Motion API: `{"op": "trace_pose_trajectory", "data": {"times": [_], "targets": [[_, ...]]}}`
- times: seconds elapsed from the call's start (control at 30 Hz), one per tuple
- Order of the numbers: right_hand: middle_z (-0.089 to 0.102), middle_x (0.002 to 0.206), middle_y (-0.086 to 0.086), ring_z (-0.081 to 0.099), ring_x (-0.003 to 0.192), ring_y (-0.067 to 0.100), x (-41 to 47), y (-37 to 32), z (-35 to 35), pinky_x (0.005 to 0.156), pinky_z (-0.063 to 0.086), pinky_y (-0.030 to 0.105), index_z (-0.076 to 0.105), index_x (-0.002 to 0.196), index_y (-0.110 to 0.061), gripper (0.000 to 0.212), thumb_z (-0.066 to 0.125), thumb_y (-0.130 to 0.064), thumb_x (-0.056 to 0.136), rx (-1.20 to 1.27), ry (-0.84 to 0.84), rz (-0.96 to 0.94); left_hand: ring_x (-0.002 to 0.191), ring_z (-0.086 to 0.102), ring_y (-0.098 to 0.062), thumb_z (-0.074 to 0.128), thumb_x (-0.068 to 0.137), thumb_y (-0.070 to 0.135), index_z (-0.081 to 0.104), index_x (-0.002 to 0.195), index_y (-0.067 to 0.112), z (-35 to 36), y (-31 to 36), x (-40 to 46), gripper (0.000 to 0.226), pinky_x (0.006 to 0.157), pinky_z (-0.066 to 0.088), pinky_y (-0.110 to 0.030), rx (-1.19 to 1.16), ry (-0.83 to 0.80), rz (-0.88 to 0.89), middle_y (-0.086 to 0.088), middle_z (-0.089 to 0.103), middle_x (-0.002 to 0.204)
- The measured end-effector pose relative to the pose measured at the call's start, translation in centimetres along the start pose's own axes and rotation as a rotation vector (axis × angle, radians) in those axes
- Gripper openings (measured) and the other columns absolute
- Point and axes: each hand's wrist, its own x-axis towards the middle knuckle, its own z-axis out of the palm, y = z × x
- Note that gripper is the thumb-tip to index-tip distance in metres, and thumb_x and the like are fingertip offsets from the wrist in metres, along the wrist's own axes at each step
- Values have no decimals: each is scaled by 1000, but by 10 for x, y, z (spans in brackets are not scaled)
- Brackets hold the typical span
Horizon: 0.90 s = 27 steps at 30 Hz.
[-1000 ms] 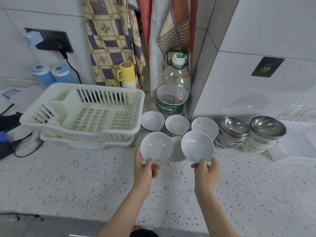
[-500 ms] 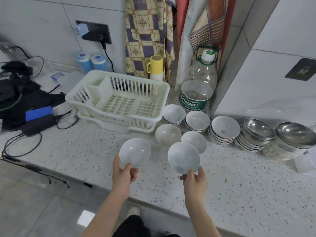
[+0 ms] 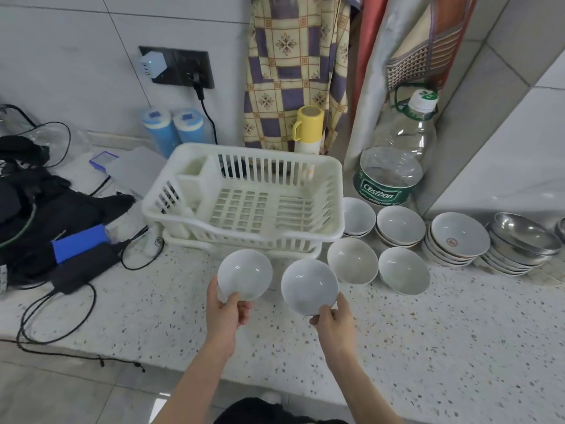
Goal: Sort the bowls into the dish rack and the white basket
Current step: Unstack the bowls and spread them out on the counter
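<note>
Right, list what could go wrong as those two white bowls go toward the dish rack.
1. Each hand, left hand and right hand, pinches its bowl only at the near rim, so the left bowl or right bowl could tip out of the grip.
2. The two held bowls sit close together and may knock rims.
3. Two loose bowls on the counter lie right beside the dish rack; a swing could strike them.

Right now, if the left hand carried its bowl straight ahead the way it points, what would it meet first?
Probably the near wall of the white dish rack, directly beyond the left hand and its white bowl; height is unclear, so it might clear the rim.
</note>
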Motion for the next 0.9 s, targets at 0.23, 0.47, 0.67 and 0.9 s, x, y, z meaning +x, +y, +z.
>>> {"op": "trace_pose_trajectory", "data": {"times": [0.23, 0.47, 0.67, 0.9], "targets": [[67, 70, 7, 63, 63, 10, 7, -4, 32, 48, 44, 23, 47, 136, -24, 46, 39, -6, 94, -37, 29, 57, 51, 55, -16, 49, 95, -1, 38, 143, 41, -16, 5, 24, 64, 46, 43, -28, 43, -66, -21, -5, 67, 58], [68, 75, 8, 64, 66, 11, 13, -3, 41, 51, 44, 23, 43, 140, -23, 49, 39, -6, 94, -48, 79, 99, 49, 54, -13, 48, 95, 1, 37, 142, 44, -17, 6, 35, 64, 43, 41, -24, 73, -137, -29, -6, 66, 61], [68, 76, 8, 62, 63, 8, 13, -4, 46, 44, 41, 15, 45, 136, -23, 45, 40, -6, 94, -40, 87, 97, 45, 51, -12, 48, 97, 4, 39, 135, 50, -18, 5, 39, 61, 41, 41, -22, 89, -156, -25, -7, 66, 59], [67, 77, 9, 63, 65, 10, 13, -3, 47, 52, 43, 22, 42, 143, -19, 50, 40, -6, 95, -12, 118, 110, 44, 51, -11, 49, 99, 7, 37, 136, 50, -18, 3, 43, 58, 42, 42, -22, 117, -198, -25, -7, 66, 58]]}}
